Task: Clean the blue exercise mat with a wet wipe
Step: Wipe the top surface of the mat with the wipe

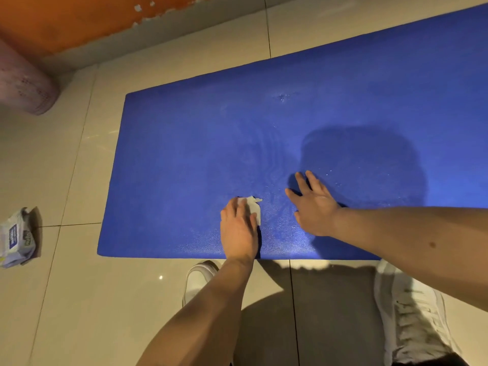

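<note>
The blue exercise mat [184, 154] lies flat on the tiled floor and runs off to the upper right. My left hand [239, 229] presses a white wet wipe [254, 207] onto the mat near its front edge; the wipe sticks out past my fingers on the right side. My right hand [314, 204] rests flat on the mat just to the right, fingers spread and pointing away from me. Wet streaks shine on the mat between and beyond the two hands.
A pack of wet wipes [17, 237] lies on the beige floor tiles [66, 299] at the left. A rolled purple mat [23, 83] sits at the upper left by the orange wall. My white shoes [412, 310] stand just before the mat's front edge.
</note>
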`<state>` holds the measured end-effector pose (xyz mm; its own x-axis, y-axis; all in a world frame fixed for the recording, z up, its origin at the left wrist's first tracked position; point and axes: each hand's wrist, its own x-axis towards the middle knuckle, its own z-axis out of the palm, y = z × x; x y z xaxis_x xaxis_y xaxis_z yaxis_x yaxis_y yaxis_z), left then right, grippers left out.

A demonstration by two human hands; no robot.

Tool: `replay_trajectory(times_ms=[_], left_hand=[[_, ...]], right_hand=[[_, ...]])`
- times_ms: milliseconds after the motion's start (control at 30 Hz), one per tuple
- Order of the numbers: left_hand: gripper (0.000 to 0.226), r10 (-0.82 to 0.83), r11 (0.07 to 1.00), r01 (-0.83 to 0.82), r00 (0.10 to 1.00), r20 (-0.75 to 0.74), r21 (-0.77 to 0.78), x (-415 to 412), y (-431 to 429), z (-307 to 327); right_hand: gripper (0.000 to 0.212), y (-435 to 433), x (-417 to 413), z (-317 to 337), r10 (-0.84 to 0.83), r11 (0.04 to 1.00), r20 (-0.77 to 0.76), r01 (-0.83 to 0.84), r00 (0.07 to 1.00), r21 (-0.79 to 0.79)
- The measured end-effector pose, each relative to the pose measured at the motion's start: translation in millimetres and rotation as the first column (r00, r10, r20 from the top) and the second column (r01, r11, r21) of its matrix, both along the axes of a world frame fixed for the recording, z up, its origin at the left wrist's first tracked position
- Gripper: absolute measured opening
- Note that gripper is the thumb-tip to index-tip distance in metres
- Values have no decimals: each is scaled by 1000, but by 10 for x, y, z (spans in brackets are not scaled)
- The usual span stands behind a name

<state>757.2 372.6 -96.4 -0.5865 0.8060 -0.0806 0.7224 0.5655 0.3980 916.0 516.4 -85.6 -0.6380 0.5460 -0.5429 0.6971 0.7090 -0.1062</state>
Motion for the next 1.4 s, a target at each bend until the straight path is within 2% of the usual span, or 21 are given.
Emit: replay_trajectory(times_ms=[133,233,400,467,567,667,767,900,933,1000,1067,1167,1233,1300,1333,1400], left_hand=[[46,22,999,-20,999,36,-43,67,-22,-95],[45,17,999,-16,999,33,-47,87,-27,-109],[36,58,997,-61,997,55,42,4,-5,-111],[40,62,996,-69,993,100,65,9,-7,-142],[58,-34,999,31,995,96,32,-23,-24,-207],[47,-57,998,59,996,75,-22,-138,78,-203],[37,8,998,-2,997,81,-65,-202,154,-169],[32,14,1000,-11,988,153,-22,-273,132,-62],[33,30,1000,-29,985,170,-4,-330,122,-23],[36,179,983,-183,968,176,6,-582,122,18],[34,339,940,-340,936,95,-4,-860,154,23],[33,418,908,-417,907,50,-32,-901,261,-50],[36,348,937,-349,936,53,6,-595,382,-79],[40,177,979,-190,971,158,71,-270,472,-179],[41,110,991,-123,976,189,60,-186,504,-274],[43,84,996,-89,981,173,23,-173,557,-390]], right_hand=[[70,-53,44,1,-33,999,-80,33,996,-13],[68,-96,77,35,25,1000,-103,-23,994,18],[67,-97,44,6,108,993,-98,-102,989,57],[67,-69,9,0,108,993,-94,-103,990,63],[68,-54,-53,-6,104,993,-87,-98,991,70],[68,-66,-55,-29,97,993,-113,-88,989,80],[69,-67,-42,-61,101,992,-124,-90,987,91],[69,-64,-25,-100,110,992,-151,-99,982,79],[69,-61,-17,-114,106,992,-175,-94,979,80],[70,-49,-6,-108,89,994,-198,-75,976,77],[70,-20,7,-114,107,993,-199,-96,974,65],[68,31,55,-104,140,990,-167,-134,976,42],[68,36,64,-103,141,990,-163,-136,977,42],[69,18,52,-104,128,991,-152,-122,980,46],[69,8,40,-99,132,991,-137,-126,982,51],[70,-5,10,-81,140,989,-110,-134,984,57]])
